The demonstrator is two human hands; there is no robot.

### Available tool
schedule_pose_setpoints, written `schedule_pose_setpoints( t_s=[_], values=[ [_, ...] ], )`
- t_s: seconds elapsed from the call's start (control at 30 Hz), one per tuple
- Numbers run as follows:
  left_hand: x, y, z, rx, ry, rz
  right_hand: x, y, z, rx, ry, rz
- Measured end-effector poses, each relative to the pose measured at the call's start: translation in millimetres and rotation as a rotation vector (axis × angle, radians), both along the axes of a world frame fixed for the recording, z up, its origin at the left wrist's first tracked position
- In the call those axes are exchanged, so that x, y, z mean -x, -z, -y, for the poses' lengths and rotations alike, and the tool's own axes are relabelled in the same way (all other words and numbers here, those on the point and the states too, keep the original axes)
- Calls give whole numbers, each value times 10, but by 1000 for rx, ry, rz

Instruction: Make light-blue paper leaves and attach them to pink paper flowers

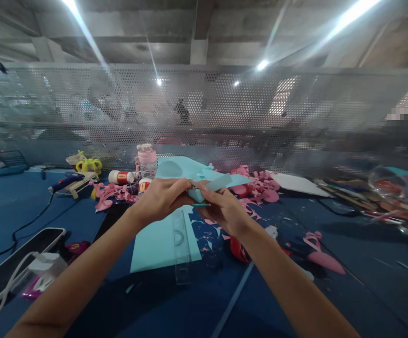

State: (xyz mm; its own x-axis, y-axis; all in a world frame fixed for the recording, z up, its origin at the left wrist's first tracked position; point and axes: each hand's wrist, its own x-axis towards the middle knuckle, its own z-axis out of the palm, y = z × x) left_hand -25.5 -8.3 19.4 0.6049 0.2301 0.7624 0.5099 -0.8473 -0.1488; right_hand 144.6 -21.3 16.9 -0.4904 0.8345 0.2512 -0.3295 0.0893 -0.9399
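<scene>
Both hands meet above the middle of the table with fingers closed on a light blue craft piece (pixel 197 195), apparently bent foam or paper sheet. My left hand (pixel 163 199) pinches its left side, thumb on top. My right hand (pixel 227 211) grips the right side, where a light blue strip (pixel 219 182) sticks out above the fingers. Much of the piece is hidden by the fingers. Below the hands, a flat light blue sheet (pixel 150 246) lies under a clear ruler (pixel 181 249). More light blue sheet (pixel 186 164) stands curled behind them.
Pink scraps (pixel 260 183) spread behind and right, near a red object (pixel 238 249). A pink-topped bottle (pixel 146 162) stands at the back before a perforated panel (pixel 207 103). To the left are a corded glue gun (pixel 68 182) and a white plug (pixel 47 265).
</scene>
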Motion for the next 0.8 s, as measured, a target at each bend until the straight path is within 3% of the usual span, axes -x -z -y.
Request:
schedule_pose_setpoints(
  t_s=[0.27, 0.4, 0.57, 0.67, 0.8],
  values=[
    [65, -6, -50, 180, -54, 73, -21, 2, -41, -56, -214, 213],
    [58, 8, -69, 110, -25, 121, -25, -35, -30, -116, -173, 310],
    [59, -13, -45, 15, -39, 35, -37, -39, -23, -214, -102, 343],
    [35, -31, -21, 131, 4, 13, -40, -37, -26, -262, -6, 350],
    [-25, -41, 1, 439, 88, 116, -11, -65, -7, -301, 80, 313]
  ],
)
